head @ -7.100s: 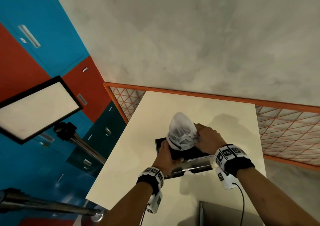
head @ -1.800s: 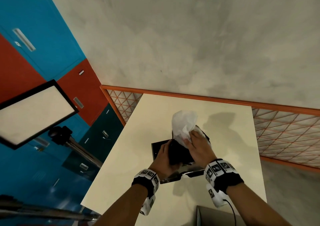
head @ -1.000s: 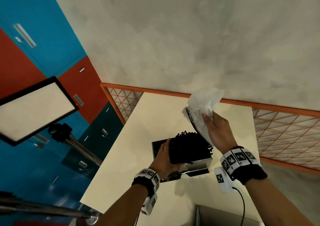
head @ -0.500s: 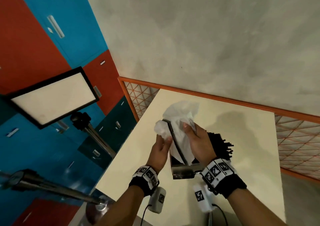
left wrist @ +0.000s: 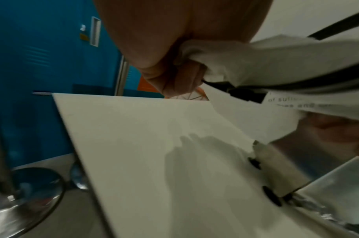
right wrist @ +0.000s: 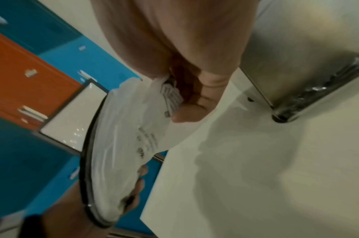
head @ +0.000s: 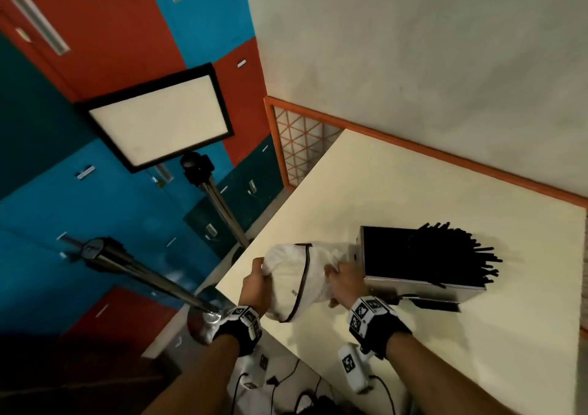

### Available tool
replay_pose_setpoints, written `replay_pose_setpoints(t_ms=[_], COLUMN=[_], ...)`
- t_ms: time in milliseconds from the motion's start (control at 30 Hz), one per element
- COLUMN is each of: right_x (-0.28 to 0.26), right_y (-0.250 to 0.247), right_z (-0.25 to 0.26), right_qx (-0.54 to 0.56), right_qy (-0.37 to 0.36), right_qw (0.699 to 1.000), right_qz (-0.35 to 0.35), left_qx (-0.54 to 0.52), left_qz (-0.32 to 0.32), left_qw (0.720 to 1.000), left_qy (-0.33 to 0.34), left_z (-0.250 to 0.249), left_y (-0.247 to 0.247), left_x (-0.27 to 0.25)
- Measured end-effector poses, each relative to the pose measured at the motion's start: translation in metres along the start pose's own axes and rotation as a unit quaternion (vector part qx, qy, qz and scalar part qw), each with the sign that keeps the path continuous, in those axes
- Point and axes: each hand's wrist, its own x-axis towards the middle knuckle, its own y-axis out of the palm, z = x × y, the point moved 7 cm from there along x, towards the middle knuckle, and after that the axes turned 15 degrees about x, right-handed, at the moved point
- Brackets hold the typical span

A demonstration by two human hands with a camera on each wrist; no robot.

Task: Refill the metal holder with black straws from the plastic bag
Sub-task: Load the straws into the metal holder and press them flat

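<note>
Cream table [head: 397, 192], light panel [head: 159, 117] alongside

Cream table [head: 397, 192] against grey wall [head: 413, 49], red-and-blue lockers [head: 95, 33] beside it.

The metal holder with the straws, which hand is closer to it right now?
Right. The right hand is beside the metal holder, gripping the bag; the left hand grips the bag's far end.

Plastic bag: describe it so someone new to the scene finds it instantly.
Start at the cream table and its metal holder of black straws. Left of the holder, both hands grip the plastic bag: crumpled, translucent white, with a thin black band, the only soft thing there.
</note>
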Motion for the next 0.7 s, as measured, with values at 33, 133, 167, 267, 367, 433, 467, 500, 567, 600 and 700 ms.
replay_pose_setpoints(t_ms=[33, 133, 167, 267, 367, 433, 467, 500, 567, 600, 700], right_x=[0.008, 0.026, 0.030, 0.036, 0.034, 0.029, 0.022, 0.011, -0.012, -0.020, -0.019], right_y=[0.006, 0.012, 0.013, 0.015, 0.020, 0.026, 0.029, 0.033, 0.050, 0.062, 0.088], right_z=[-0.014, -0.055, -0.062, -0.062, -0.055, -0.042, -0.030, -0.014, 0.012, 0.014, -0.011], right_qx=[-0.010, -0.031, -0.067, -0.158, -0.152, -0.224, -0.252, -0.277, -0.331, -0.362, -0.460], right_qy=[0.029, 0.133, 0.132, 0.073, 0.038, -0.043, -0.109, -0.188, -0.339, -0.381, -0.351], right_qw=[1.000, 0.990, 0.989, 0.984, 0.988, 0.974, 0.962, 0.942, 0.881, 0.850, 0.808], right_qz=[-0.001, 0.017, 0.031, 0.024, 0.006, 0.014, 0.008, -0.004, 0.003, 0.028, 0.110], left_qx=[0.021, 0.054, 0.068, 0.097, 0.103, 0.096, 0.089, 0.084, 0.076, 0.068, 0.065], left_qz=[-0.001, 0.001, 0.010, 0.023, 0.026, 0.028, 0.028, 0.026, 0.022, 0.021, 0.031], left_qw=[1.000, 0.997, 0.996, 0.993, 0.993, 0.994, 0.995, 0.995, 0.996, 0.997, 0.997], left_qy=[-0.019, -0.050, -0.053, -0.055, -0.054, -0.047, -0.045, -0.045, -0.046, -0.039, 0.001], left_z=[0.015, 0.045, 0.051, 0.063, 0.066, 0.067, 0.068, 0.068, 0.069, 0.068, 0.059], left_y=[0.001, 0.004, 0.006, 0.011, 0.014, 0.017, 0.019, 0.020, 0.023, 0.024, 0.027], left_x=[0.004, 0.011, 0.011, 0.011, 0.011, 0.012, 0.013, 0.014, 0.017, 0.018, 0.021])
